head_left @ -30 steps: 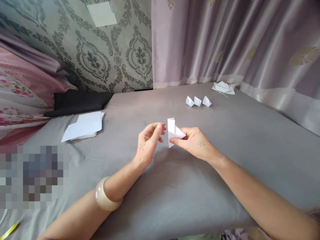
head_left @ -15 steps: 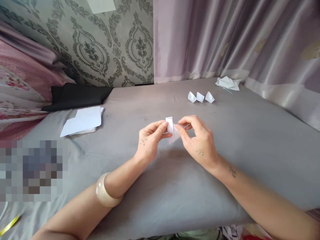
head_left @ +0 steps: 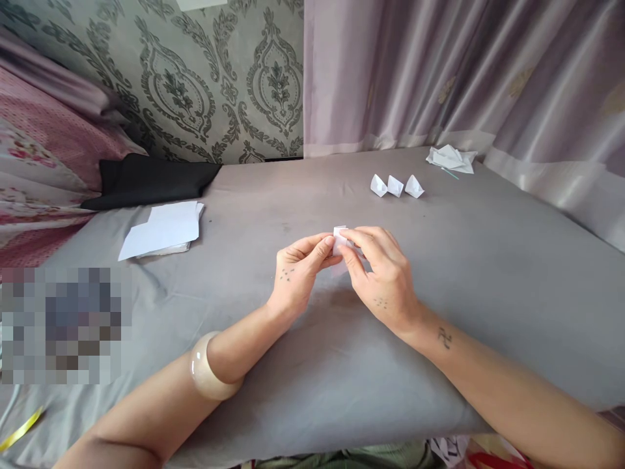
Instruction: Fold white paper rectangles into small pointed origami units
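Note:
Between my two hands, above the grey cloth, is a small piece of folded white paper (head_left: 340, 240). My left hand (head_left: 301, 268) pinches its left side, thumb in front and fingers behind. From the other side, the thumb and fingers of my right hand (head_left: 383, 273) close on the paper's right edge and upper corner. My fingers hide much of the paper, so its full shape cannot be made out. Farther back stand three small folded paper pieces (head_left: 395, 186) in a row, shaped like little boats.
A stack of white paper (head_left: 163, 228) lies at the left, near a black cloth (head_left: 156, 182). More folded paper (head_left: 450, 158) and a thin light-blue stick (head_left: 450, 173) lie at the back right. A yellow strip (head_left: 22, 430) is at the lower left. Curtains (head_left: 390, 71) hang behind.
My right hand has moved left, closer to my left hand, and its fingers now cover more of the folded paper. The paper's right-hand part shows less. The view has tilted slightly down.

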Demonstrator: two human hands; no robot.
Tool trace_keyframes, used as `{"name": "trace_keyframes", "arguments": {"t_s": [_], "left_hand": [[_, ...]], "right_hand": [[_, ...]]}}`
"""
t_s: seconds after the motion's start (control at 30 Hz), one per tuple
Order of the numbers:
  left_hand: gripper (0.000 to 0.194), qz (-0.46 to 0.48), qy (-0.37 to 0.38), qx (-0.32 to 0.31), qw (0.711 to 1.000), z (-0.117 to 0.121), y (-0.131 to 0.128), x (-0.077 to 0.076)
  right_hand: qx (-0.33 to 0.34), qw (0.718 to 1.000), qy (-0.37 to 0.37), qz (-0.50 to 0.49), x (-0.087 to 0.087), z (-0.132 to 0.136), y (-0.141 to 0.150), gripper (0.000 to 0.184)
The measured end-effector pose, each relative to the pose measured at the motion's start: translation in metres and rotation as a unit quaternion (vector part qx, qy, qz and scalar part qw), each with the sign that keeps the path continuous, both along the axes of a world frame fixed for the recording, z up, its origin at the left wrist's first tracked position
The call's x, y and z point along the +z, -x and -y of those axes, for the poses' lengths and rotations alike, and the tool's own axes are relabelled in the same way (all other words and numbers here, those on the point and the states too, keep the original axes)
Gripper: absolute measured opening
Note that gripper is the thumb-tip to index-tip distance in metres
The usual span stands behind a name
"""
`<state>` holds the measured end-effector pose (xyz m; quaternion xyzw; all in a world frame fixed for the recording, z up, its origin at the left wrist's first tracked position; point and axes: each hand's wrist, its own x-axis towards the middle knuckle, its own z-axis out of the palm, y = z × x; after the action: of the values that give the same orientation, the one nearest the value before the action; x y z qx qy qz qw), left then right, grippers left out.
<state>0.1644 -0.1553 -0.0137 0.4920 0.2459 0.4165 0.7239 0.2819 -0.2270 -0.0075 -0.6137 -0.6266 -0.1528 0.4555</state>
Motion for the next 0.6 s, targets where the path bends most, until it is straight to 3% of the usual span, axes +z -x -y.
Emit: {"name": "trace_keyframes", "arguments": {"t_s": [0.33, 0.6], "left_hand": [[0.025, -0.008, -0.013, -0.005, 1.0, 0.0004, 0.0008, 0.0019], [0.026, -0.003, -0.013, -0.018, 1.0, 0.0012, 0.0008, 0.0043]], "right_hand": [[0.019, 0.995, 0.01, -0.1, 0.0013, 0.0004, 0.0046, 0.023], [0.064, 0.972, 0.011, -0.225, 0.0038, 0.0005, 0.0097, 0.02]]}}
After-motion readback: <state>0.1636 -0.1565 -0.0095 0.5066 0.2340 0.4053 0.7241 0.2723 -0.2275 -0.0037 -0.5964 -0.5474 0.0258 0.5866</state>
